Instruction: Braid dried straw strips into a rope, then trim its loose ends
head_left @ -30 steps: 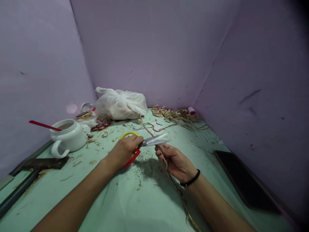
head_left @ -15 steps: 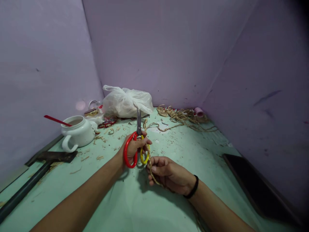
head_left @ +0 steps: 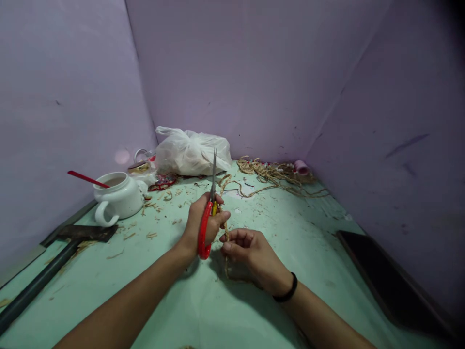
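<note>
Scissors (head_left: 204, 228) with one red and one yellow handle rest in my left hand (head_left: 196, 220), blades pointing away and seen nearly edge-on. That hand's fingers are closed round the handles, and its thumb and fingertips also meet a twisted jute rope (head_left: 226, 228). Just nearer to me, my right hand (head_left: 254, 257), with a black band at the wrist, pinches the same rope between thumb and fingers. Beyond the left hand, the rope's far part bends back on the table; its near part hangs below the right hand and passes partly out of sight under it.
A white pot (head_left: 119, 196) holding a red stick stands at left, behind a hammer (head_left: 78, 237). At the back lie a tied white plastic bag (head_left: 194, 152), a heap of jute rope (head_left: 276, 172) and a pink spool (head_left: 301, 167). A dark flat slab (head_left: 385, 281) lies at right.
My left hand has turned the scissors, so the handles now show edge-on and the yellow one is mostly hidden. My right hand keeps its pinch, with its fingers slightly higher.
</note>
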The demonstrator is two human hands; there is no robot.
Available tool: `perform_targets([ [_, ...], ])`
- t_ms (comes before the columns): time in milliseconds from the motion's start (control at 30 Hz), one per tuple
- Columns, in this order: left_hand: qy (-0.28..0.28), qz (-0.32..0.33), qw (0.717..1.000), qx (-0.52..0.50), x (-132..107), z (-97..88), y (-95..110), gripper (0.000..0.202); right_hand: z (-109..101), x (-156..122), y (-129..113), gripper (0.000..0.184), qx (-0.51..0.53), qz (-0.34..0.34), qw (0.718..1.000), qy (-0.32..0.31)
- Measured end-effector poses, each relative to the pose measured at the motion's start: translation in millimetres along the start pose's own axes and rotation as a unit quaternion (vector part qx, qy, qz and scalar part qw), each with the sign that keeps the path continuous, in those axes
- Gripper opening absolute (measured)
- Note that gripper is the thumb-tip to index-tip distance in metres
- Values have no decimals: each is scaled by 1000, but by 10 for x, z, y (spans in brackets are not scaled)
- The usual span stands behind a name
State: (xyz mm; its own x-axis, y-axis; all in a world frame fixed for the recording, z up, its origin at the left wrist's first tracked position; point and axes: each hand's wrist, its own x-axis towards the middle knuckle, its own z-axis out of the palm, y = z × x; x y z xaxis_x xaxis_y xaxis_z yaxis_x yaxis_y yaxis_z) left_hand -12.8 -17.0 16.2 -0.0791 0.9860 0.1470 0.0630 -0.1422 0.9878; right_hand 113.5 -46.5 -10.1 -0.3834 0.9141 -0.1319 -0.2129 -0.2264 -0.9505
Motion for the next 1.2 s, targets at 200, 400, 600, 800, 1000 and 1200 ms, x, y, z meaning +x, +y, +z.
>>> perform_targets([
  [200, -63, -139, 984, -86, -27, 96, -61, 27, 3, -43, 101, 17, -55, -87, 995, 9],
  [400, -22, -46, 998, -32, 34, 27, -85, 26, -7, -30, -85, 22, 10, 7, 1000, -21],
  [600, -23, 10, 1000, 10, -21, 64, -20, 21, 6, -18, -122, 30, 144, 52, 988, 10],
  [800, -57, 35, 994, 88, 11, -71, -20, 17, -101, 45, -145, 31, 134, 24, 984, 119],
  [1000, -84, 227, 893, 379, 71, -289, -74, 31, -165, 57, -225, 31, 137, -11, 979, 152],
  [1200, -103, 231, 888, 384, 71, -262, -97, 32, -157, 41, -255, 34, 142, -7, 978, 151],
])
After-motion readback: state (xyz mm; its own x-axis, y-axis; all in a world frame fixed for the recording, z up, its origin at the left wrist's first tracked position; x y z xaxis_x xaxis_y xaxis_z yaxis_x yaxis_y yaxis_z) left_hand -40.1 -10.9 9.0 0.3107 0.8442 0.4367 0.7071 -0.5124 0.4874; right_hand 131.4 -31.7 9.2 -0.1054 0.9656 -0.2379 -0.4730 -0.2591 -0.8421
